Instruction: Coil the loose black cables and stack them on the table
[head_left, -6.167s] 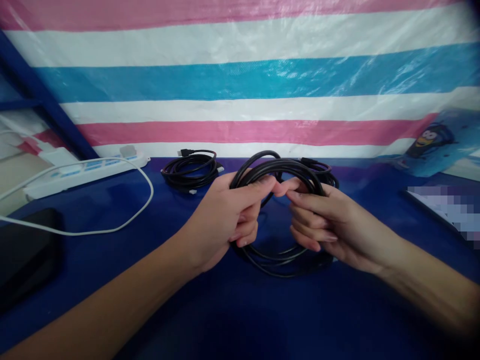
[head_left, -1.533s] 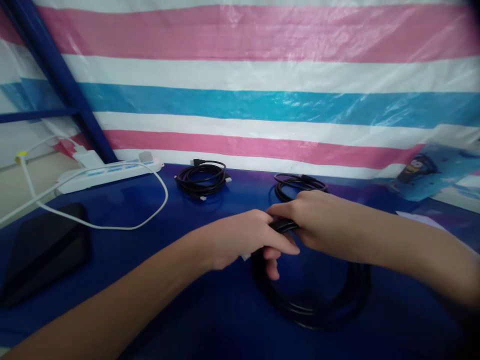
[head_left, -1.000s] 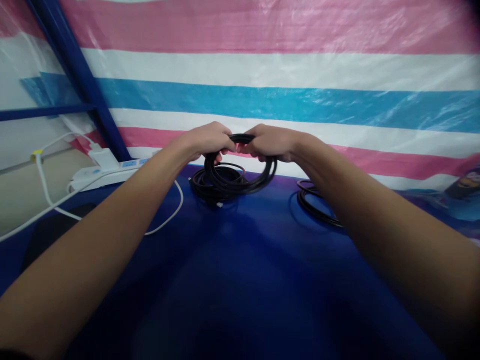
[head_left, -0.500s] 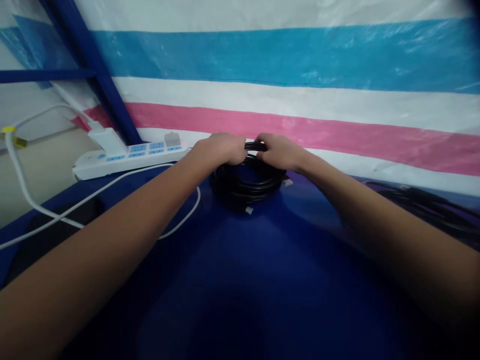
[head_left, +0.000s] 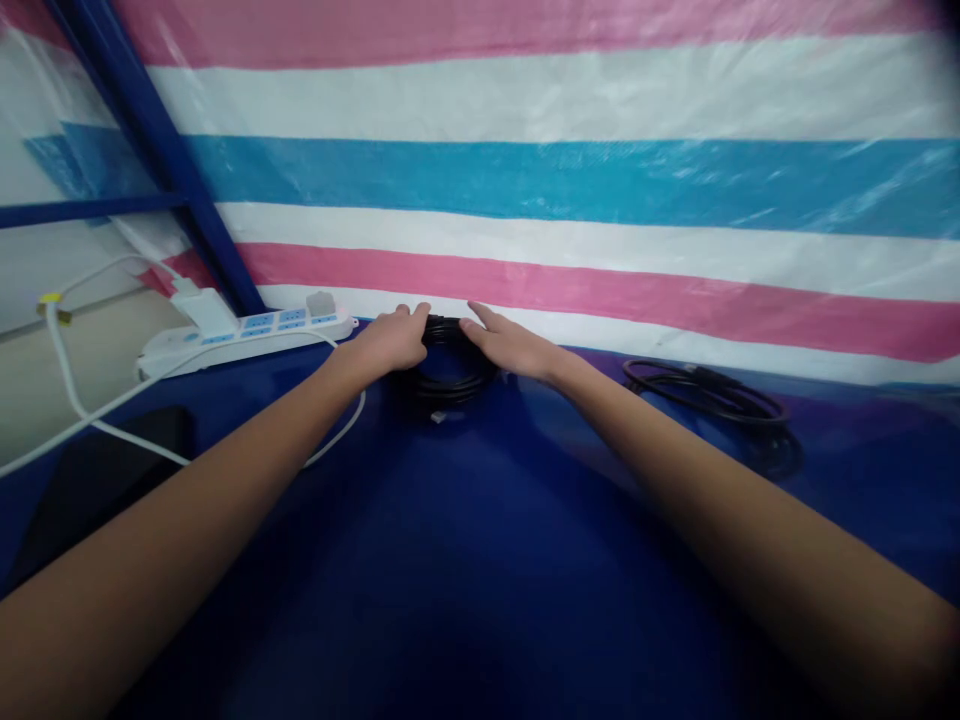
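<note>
A coil of black cable lies on the blue tabletop close to the striped sheet. One small clear plug sticks out at its front. My left hand rests against the coil's left rim with its fingers slightly apart, partly hiding it. On the other side my right hand is open, fingers stretched out and thumb touching or just beside the coil's far right rim. The far fingertips of both hands are partly hidden.
A white power strip with a white charger stands at the back left, its white cable looping over the table. A dark flat object lies at left. Another black cable coil lies at right. The striped sheet hangs behind.
My fingers have loosened from the coil's far rim, and the right hand has straightened out. The coil sits flatter on the table. The view has tilted up and turned right.
</note>
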